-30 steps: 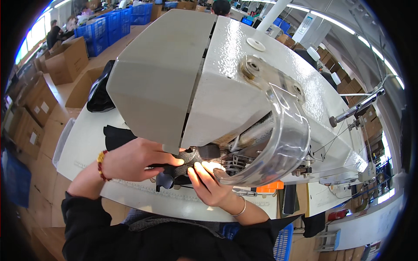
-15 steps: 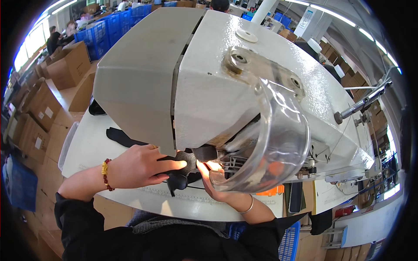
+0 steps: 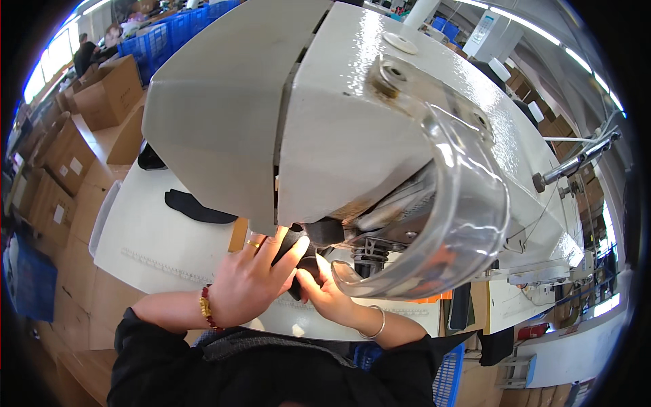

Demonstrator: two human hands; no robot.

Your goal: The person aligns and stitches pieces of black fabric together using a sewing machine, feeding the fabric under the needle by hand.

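Note:
Just in front of the presser area of a large white sewing machine (image 3: 352, 136), a small dark grey and black padded piece (image 3: 308, 266) is held in both my hands. My left hand (image 3: 251, 281) grips it from the left, fingers bent over its top. From the right, my right hand (image 3: 327, 295) pinches its near side between thumb and fingers. A clear curved guard (image 3: 468, 224) stands over the right side of the work spot. The needle is hidden behind the guard and machine head. On the white table (image 3: 159, 237) to the left lies a flat black piece (image 3: 196, 207).
A ruler strip (image 3: 163, 266) runs along the table's near part. Right of my right hand are an orange object (image 3: 430, 298) and a dark flat object (image 3: 461, 308). A blue basket (image 3: 447, 380) sits below the table. Cardboard boxes (image 3: 108, 91) stand on the floor at left.
My left hand has moved right and nearer me, closing over the piece. The piece has been drawn together between both hands. The view has shifted slightly.

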